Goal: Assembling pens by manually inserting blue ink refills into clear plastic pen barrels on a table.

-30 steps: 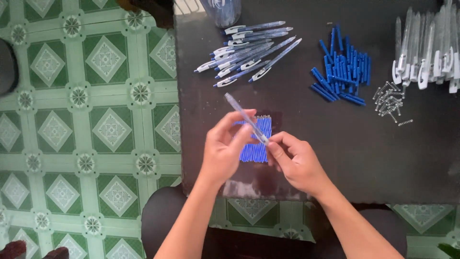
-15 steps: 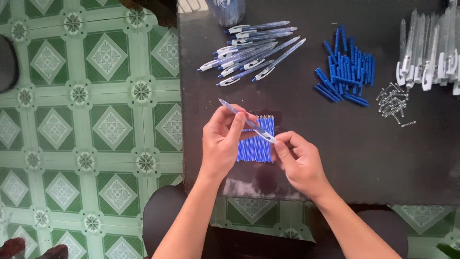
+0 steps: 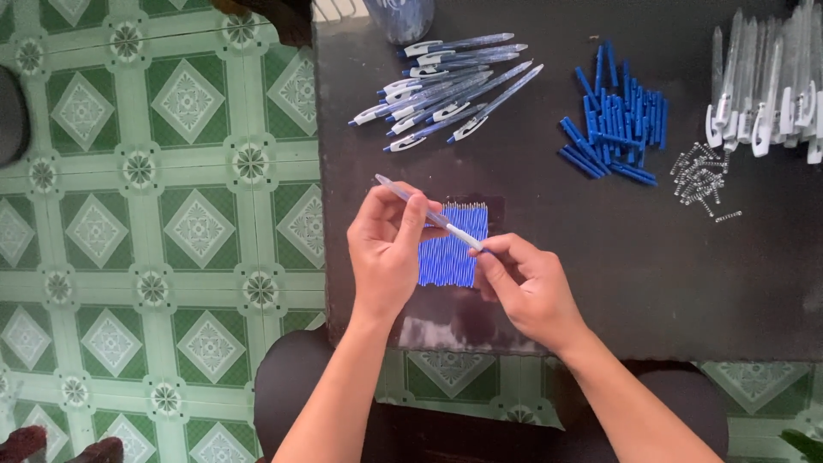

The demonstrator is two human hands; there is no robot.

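Note:
My left hand [image 3: 387,249] grips a clear-barrelled pen [image 3: 426,212] near its front half, held slanted above the dark table [image 3: 600,283]. My right hand [image 3: 525,287] pinches the pen's white rear end between thumb and fingers. Directly under both hands lies a neat row of blue ink refills [image 3: 452,253]. The pen's tip points up and left, past my left thumb.
A pile of assembled pens [image 3: 446,86] lies at the back centre. Loose blue pen parts [image 3: 617,120] sit to the right, several small metal springs [image 3: 701,178] beside them, and clear-and-white pen barrels [image 3: 767,86] at the far right. A blue cup [image 3: 399,17] stands at the back edge. Green patterned floor tiles [image 3: 154,214] lie left.
The pen has tipped from a steeper slant to a flatter one and come lower. My right hand has closed in on its rear end, and both hands sit closer together.

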